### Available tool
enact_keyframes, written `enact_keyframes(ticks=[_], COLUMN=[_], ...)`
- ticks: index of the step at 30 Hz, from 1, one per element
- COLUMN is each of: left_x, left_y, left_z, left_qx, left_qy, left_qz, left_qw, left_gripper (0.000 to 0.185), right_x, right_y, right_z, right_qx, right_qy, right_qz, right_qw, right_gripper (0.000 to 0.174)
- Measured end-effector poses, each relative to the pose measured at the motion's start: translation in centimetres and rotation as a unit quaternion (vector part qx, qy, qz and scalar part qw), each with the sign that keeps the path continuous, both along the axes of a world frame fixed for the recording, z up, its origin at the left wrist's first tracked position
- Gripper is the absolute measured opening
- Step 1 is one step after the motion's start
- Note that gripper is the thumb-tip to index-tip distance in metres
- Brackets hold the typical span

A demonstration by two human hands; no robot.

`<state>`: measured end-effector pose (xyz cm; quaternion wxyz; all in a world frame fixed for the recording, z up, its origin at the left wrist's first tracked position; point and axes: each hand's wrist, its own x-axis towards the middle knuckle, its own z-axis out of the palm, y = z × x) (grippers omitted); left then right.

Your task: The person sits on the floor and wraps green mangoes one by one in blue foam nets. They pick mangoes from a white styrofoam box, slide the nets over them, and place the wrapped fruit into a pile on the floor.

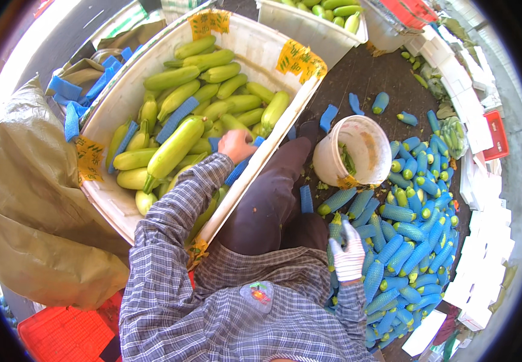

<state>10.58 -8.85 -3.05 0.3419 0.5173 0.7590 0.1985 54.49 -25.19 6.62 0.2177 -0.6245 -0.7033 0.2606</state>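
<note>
My bare left hand point(237, 145) reaches into a large white plastic tub point(98, 199) of pale green zucchini point(175, 147). It is by blue foam net sleeves point(239, 171) at the tub's near wall; whether its fingers hold one is hidden. More flat blue sleeves point(177, 120) lie on the zucchini. My right hand point(349, 255), in a striped white glove, is over the left edge of a big heap of zucchini in blue foam nets point(396, 258). Its thumb and fingers are spread and nothing shows between them.
A white bucket point(322, 158) with green scraps stands between tub and heap. Another tub of zucchini point(306, 31) is at the top. White boxes point(482, 253) line the right side. An olive sack point(39, 203) and a red crate point(68, 335) are at left.
</note>
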Motion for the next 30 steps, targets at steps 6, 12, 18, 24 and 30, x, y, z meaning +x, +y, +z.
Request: enact_keyframes(ticks=[6,12,18,24,30], left_x=[-1.7,3.4,13.7,17.5,21.5], left_y=[-0.6,-7.4,-14.5,-16.0,-17.8], left_z=[0.8,19.6,19.6,15.9,18.3], left_qx=[0.184,0.387,0.350,0.210,0.388], left_qy=[-0.044,0.041,-0.362,-0.720,-0.492], left_qz=[0.045,-0.245,-0.088,0.219,0.125], left_qw=[0.981,0.888,0.860,0.625,0.769], left_gripper=[0.033,0.025,0.087,0.030,0.018], right_x=[-3.3,-11.3,-13.6,-9.4,-11.0], right_y=[1.0,5.3,6.3,-2.0,-5.3], right_z=[2.2,11.9,8.9,6.6,12.2], right_qx=[0.028,0.188,0.206,-0.130,0.038], right_qy=[0.145,0.256,0.211,0.470,0.732], right_qz=[0.030,0.085,0.129,-0.202,0.144], right_qw=[0.989,0.944,0.947,0.849,0.665], right_gripper=[0.049,0.038,0.030,0.015,0.042])
